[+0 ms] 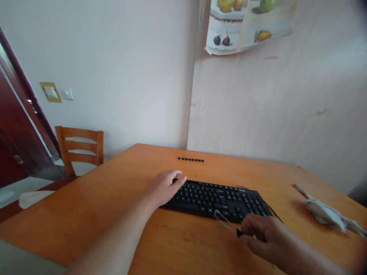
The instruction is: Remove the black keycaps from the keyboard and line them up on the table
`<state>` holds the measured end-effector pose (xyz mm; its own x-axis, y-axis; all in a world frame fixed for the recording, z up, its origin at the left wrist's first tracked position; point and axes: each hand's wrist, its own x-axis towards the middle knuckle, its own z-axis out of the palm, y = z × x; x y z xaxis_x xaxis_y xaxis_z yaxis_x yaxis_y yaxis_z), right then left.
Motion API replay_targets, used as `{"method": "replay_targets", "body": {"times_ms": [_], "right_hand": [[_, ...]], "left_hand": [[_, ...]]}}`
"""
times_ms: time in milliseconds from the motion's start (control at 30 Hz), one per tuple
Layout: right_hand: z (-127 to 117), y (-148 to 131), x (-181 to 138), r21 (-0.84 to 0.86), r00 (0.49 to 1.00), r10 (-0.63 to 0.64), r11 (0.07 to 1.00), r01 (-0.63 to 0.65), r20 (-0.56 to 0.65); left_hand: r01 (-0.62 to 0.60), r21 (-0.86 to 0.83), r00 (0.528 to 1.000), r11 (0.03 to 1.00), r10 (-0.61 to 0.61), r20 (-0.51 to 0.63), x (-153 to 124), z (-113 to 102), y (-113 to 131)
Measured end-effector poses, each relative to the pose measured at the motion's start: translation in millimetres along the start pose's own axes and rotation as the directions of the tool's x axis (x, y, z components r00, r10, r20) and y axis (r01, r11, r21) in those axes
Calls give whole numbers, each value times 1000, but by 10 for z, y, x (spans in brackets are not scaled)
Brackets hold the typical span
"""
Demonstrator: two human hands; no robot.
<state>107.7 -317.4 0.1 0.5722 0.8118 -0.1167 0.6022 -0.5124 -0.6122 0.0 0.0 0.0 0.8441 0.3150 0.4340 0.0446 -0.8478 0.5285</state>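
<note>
A black keyboard (210,198) lies on the wooden table in front of me. My left hand (168,187) grips its left end, with the thumb over the keys and the fingers at the far edge. My right hand (262,235) is closed on a wire keycap puller (239,232). The puller's black part pokes out between thumb and fingers, and its thin wire loop points left, over the keyboard's near edge. Whether the wire touches a key I cannot tell. Beyond the keyboard, several small black keycaps (191,159) sit in a row.
The orange wooden table (126,183) reaches back to the wall. A greyish cloth-like bundle (323,214) lies at the right, and the keyboard's cable (273,212) runs along its right end. To the left stands a wooden chair (82,146). A fruit picture (241,26) hangs above.
</note>
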Motion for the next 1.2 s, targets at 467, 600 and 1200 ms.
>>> {"method": "replay_targets", "body": {"times_ms": [467,600,1200], "right_hand": [[126,-673,786,851,972,2,483,204,-234],[200,-792,940,875,963,19,424,236,-269],[48,-882,1258,645,935,47,736,206,-352]], "left_hand": [[-385,-140,877,912,409,254,-161,-20,557],[-325,-105,906,940,341,249,-159,20,578],[-142,182,986,973,124,109,-81,32,255]]}}
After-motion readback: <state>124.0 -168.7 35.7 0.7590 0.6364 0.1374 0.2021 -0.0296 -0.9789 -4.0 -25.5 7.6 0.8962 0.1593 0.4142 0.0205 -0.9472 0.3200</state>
